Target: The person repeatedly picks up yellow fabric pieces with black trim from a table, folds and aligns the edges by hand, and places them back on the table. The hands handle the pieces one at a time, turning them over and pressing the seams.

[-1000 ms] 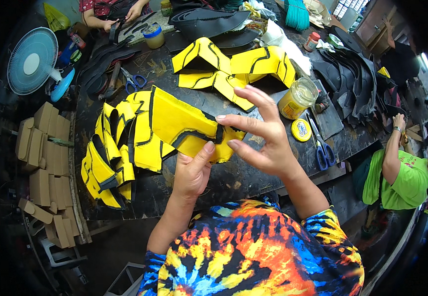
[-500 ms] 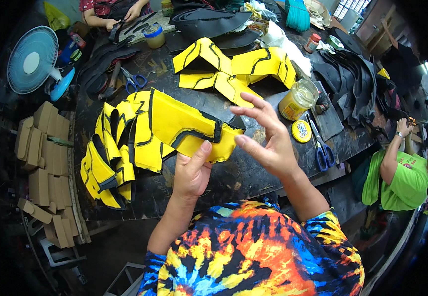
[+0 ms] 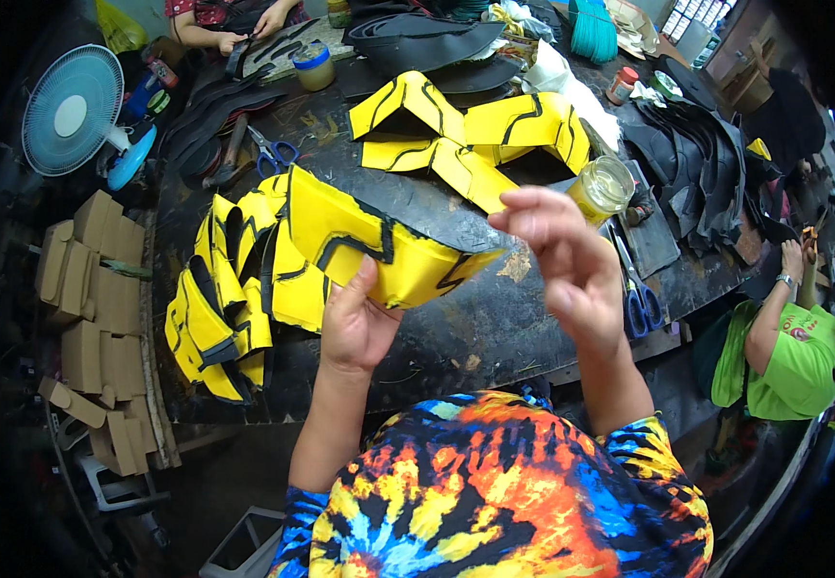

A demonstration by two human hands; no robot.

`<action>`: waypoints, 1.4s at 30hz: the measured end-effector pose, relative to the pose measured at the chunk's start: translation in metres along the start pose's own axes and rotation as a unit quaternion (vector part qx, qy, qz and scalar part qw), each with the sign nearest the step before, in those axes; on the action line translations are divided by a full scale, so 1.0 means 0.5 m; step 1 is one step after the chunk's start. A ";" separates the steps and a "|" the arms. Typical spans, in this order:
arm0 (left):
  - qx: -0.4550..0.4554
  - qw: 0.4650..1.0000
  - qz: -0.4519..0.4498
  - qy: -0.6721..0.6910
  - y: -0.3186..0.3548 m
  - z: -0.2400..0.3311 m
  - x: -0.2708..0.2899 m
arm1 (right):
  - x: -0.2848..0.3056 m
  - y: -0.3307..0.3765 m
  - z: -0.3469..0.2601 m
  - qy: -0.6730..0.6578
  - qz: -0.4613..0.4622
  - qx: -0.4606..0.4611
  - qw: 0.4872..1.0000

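My left hand (image 3: 358, 328) grips a yellow shoe-upper piece (image 3: 340, 226) with black glue-like lines, thumb on its face and fingers underneath. The piece is tilted up off the table, and its right end is curved. To its right, my right hand (image 3: 576, 270) is raised with fingers bent and apart, slightly blurred, holding nothing. Left of the held piece lies a stack of similar yellow pieces (image 3: 210, 332). More folded yellow pieces (image 3: 495, 125) stand farther back. Behind my right hand is an open glass jar (image 3: 599, 188) of yellowish paste. Blue-handled scissors (image 3: 643, 306) lie beside that hand.
Another pair of scissors (image 3: 278, 156) and a blue-lidded jar (image 3: 313, 67) sit farther back. Black cut sheets (image 3: 692, 178) are stacked at right. A fan (image 3: 71, 116) and cardboard boxes (image 3: 100, 337) stand left. Two people work nearby, one in a green shirt (image 3: 795, 366).
The held piece has turned in my left hand, so its right end now shows a curved yellow face. My right hand has moved right, away from it, its fingers curling more.
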State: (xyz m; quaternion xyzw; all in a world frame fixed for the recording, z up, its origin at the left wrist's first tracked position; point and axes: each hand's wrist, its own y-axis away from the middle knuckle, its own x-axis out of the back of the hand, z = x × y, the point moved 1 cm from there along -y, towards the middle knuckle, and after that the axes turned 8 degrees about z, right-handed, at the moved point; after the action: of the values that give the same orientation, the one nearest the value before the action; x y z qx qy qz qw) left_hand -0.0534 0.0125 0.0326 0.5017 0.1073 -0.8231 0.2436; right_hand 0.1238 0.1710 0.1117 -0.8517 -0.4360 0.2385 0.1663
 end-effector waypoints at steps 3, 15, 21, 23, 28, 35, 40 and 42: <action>0.048 0.998 -0.013 0.040 -0.014 0.018 0.033 | 0.007 -0.009 0.022 0.122 -0.012 -0.133 0.983; 0.000 0.995 -0.093 -0.021 -0.016 0.028 0.055 | 0.004 -0.023 0.058 0.030 -0.150 -0.294 0.944; 0.016 1.000 -0.011 0.020 -0.004 0.014 0.038 | -0.010 -0.003 0.033 0.185 -0.028 -0.182 0.965; 0.043 0.998 0.008 0.044 0.001 0.001 0.028 | -0.023 0.005 0.038 0.305 0.026 -0.026 0.952; 0.090 0.985 0.038 0.140 0.006 -0.023 0.013 | -0.047 0.027 0.071 0.520 0.046 0.201 0.829; 0.104 0.978 0.015 0.181 0.002 -0.021 0.018 | -0.019 0.017 0.042 0.451 0.004 0.198 0.870; 0.110 0.973 0.023 0.201 0.003 -0.024 0.009 | -0.043 0.021 0.061 0.572 -0.019 0.171 0.802; 0.101 0.978 0.028 0.179 0.001 -0.022 0.002 | -0.039 0.036 0.056 0.530 -0.050 0.172 0.829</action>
State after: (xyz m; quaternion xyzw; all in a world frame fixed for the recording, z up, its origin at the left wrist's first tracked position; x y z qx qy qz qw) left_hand -0.0451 0.0162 0.0264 0.6660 0.0518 -0.7192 0.1913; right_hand 0.1105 0.1471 0.0848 -0.7818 -0.2754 -0.1867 0.5274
